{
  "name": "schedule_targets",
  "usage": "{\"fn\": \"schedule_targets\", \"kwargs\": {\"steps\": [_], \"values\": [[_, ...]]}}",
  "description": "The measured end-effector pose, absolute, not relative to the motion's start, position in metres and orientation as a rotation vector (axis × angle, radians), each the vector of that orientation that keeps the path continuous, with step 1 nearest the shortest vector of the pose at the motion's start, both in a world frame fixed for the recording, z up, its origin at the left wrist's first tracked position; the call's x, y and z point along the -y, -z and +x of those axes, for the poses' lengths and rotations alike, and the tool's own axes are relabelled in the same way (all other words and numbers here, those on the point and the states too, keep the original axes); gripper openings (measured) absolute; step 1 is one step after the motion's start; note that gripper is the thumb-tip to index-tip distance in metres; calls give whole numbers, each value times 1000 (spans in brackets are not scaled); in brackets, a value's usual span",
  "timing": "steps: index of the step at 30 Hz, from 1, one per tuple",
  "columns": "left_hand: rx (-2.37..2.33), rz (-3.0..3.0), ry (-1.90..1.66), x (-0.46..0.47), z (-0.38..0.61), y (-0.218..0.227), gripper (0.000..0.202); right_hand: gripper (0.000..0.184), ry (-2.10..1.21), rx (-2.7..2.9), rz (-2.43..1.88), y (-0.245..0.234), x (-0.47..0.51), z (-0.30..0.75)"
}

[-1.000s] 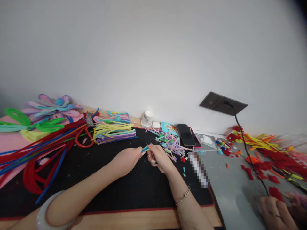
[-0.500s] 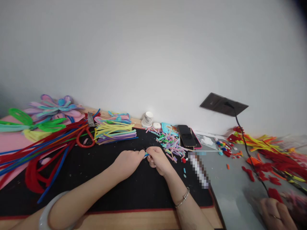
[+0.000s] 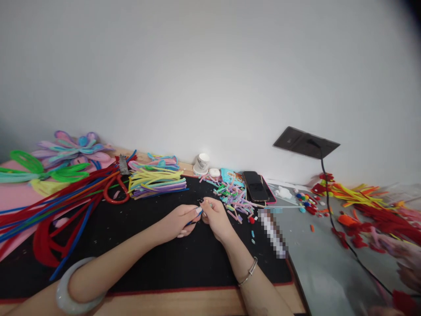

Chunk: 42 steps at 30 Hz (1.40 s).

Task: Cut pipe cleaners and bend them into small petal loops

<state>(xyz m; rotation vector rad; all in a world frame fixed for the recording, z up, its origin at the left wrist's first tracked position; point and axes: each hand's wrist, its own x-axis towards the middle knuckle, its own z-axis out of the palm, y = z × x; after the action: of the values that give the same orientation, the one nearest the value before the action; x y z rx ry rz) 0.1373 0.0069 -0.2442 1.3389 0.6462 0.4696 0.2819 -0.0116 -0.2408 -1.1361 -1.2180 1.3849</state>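
Above the black mat (image 3: 148,263), my left hand (image 3: 180,221) and my right hand (image 3: 217,218) meet fingertip to fingertip. Between them is a small blue pipe cleaner (image 3: 199,210), pinched by both and mostly covered by the fingers. To the right of my right hand lies a heap of short pastel pipe cleaner pieces (image 3: 235,197). A bundle of yellow and purple pipe cleaners (image 3: 158,182) rests behind my left hand. Red-handled scissors (image 3: 116,195) lie farther left.
Long red and blue pipe cleaners (image 3: 72,193) and fuzzy flowers (image 3: 77,149) fill the left. At the back stand a paper cup (image 3: 203,161) and phone (image 3: 255,186). On the grey table (image 3: 296,263) at right are pompoms (image 3: 307,199), a black cable (image 3: 335,219) and another person's blurred hand (image 3: 409,274).
My left hand has rolled, so its fingers now show beneath the thumb; both hands stay together on the blue piece. The other person's hand at right has shifted.
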Motion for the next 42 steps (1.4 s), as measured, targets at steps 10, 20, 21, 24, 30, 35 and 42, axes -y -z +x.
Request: {"fn": "schedule_targets", "kwargs": {"steps": [10, 20, 21, 24, 30, 35, 42], "values": [[-568, 1132, -513, -8, 140, 242, 38, 38, -1226, 1322, -1195, 250, 9, 285], [-817, 1702, -635, -10, 136, 244, 32, 42, -1170, 1424, -1369, 248, 6, 291], [-839, 1810, -660, -9, 135, 242, 30, 42, -1203, 1396, -1364, 248, 5, 290], [-877, 1921, -692, -9, 134, 239, 29, 41, -1305, 1298, -1291, 248, 5, 289], [-829, 1507, -660, -10, 139, 253, 34, 33, -1420, 1327, -1132, 246, 6, 287], [-660, 1229, -572, -11, 139, 253, 40, 31, -1356, 1389, -1112, 245, 7, 289], [-485, 1020, -436, -10, 133, 243, 34, 33, -1205, 1427, -1129, 247, 7, 292]]}}
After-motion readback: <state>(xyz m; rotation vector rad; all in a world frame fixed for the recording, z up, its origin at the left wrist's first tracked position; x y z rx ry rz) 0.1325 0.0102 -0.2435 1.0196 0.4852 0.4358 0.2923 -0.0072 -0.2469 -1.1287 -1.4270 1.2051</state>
